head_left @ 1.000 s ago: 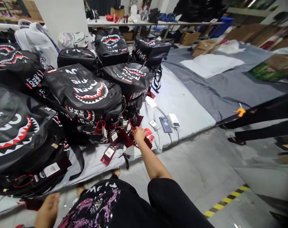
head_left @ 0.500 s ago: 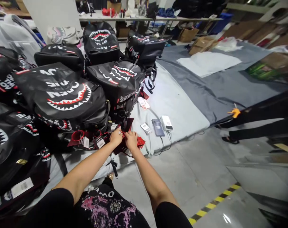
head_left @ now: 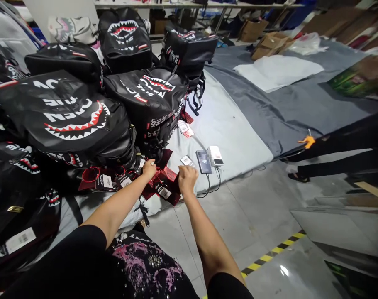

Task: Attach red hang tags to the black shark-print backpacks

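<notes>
In the head view, black backpacks (head_left: 79, 108) printed with white letters and shark mouths are piled at the left. Dark red hang tags (head_left: 164, 185) with white barcode labels lie on the pale cover before the nearer ones. My left hand (head_left: 149, 170) is closed on the edge of these tags, close under a backpack (head_left: 151, 97). To the right of the tags is my right hand (head_left: 188, 179), its fingers curled shut; whatever it may hold is hidden. More tags (head_left: 104, 181), one with a red loop, lie left of my left hand.
Beyond my right hand are a white-labelled card (head_left: 186, 160), a dark phone-like device (head_left: 204, 161) and a white box-like device (head_left: 215, 155) with cables. A person's dark-clad legs (head_left: 338, 160) stand at the right. Cardboard boxes (head_left: 269, 45) sit farther back.
My right hand has moved right, away from my left hand, and is now closed. The red tags between them are more spread out. The view has tilted down slightly.
</notes>
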`<state>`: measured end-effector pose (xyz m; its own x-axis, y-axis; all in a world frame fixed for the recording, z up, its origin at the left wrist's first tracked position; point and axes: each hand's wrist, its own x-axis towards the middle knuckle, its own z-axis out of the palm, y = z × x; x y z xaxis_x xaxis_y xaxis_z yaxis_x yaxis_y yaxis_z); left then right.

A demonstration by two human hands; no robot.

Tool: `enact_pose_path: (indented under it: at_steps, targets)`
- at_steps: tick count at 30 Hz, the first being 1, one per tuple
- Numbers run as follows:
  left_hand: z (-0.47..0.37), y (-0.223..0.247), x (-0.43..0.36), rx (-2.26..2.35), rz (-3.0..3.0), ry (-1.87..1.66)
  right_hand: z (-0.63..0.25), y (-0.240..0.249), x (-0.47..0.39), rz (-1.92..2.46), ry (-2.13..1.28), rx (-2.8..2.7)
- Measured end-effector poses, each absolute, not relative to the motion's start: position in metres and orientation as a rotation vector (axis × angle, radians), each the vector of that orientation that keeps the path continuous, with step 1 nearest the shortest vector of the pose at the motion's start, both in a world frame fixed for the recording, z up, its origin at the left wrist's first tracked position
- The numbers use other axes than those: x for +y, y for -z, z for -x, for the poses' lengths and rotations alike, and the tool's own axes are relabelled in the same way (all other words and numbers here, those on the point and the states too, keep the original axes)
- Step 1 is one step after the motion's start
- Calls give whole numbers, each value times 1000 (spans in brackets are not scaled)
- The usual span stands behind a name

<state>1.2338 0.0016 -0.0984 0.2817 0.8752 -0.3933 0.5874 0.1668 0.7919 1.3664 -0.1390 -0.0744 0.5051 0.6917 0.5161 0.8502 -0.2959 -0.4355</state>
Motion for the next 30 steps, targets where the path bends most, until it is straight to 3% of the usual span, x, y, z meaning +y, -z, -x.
enact_pose_path:
  at_steps: [4,8,12,20,30]
  targets:
    - [-1220,61,-19,1323,-1524,-424,-1359,34,-162,1755,540,-1167]
    - [-1167,23,-70,1082,-1647,-800,-1311,0,-183,1538,454,-1386]
    - [-1096,8,-111,824,-1748,-1064,-1246,4,-179,1295,141,-1635]
    - [-920,-15,-150,1190,-1512,-1209,-1074,16,-152,1004,-586,-1802]
    - [-717,-12,-204,1448,-1152,-1499,-862,17,-163,861,-968,-1964]
